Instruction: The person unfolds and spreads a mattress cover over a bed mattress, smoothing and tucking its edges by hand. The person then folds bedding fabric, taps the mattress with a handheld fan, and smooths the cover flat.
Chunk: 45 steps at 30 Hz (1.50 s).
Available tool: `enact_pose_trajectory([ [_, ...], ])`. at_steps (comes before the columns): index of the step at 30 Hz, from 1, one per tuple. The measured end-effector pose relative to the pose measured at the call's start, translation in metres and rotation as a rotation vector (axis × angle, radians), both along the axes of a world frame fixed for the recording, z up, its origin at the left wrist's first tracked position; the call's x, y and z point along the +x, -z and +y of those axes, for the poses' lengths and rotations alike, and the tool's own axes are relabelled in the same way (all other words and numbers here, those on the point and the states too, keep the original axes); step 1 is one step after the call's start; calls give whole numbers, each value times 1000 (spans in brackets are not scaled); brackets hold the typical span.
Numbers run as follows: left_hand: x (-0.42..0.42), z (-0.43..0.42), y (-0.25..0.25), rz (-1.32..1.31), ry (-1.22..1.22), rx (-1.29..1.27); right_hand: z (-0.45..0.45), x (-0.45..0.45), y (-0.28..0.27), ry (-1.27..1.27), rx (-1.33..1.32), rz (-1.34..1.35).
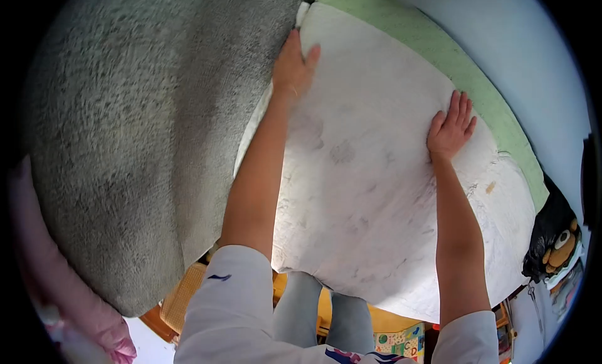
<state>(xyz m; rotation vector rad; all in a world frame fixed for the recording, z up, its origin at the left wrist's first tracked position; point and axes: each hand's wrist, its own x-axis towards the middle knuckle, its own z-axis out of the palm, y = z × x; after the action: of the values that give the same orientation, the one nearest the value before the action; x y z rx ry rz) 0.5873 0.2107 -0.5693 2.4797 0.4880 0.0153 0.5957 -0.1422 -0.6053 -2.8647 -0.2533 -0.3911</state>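
Note:
A large white pad, marked with greyish stains, lies spread out in front of me. Near its far left edge, my left hand rests with the thumb held apart from the fingers, slightly blurred. My right hand lies flat on the pad near its far right edge, fingers spread. Neither hand holds anything. Along the pad's left side runs a thick grey fleecy blanket, close to my left hand. A green sheet or mattress surface shows beyond the pad's far edge.
A pale blue wall rises at the right. Beside it sit a black bag and a brown plush toy. Pink bedding hangs at the left. Below are a woven chair back and a colourful letter mat.

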Motion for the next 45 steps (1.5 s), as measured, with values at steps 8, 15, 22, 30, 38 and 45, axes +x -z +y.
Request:
enact_pose_trajectory([
  [8,-174,-17,-10,162,-236,154,0,-2,0,-20,22,-54],
  [15,-169,17,-17,296,-207,-175,0,0,4,-35,-12,-143],
  [22,-322,-21,-18,107,-142,401,4,9,-1,32,-132,-2],
  [30,-318,7,-16,244,-289,138,183,-150,-47,-773,412,87],
  [38,-421,-12,-21,54,-195,446,288,-249,-26,-971,301,78],
  [45,-451,5,-26,155,-290,270,295,-252,-23,-984,175,-26],
])
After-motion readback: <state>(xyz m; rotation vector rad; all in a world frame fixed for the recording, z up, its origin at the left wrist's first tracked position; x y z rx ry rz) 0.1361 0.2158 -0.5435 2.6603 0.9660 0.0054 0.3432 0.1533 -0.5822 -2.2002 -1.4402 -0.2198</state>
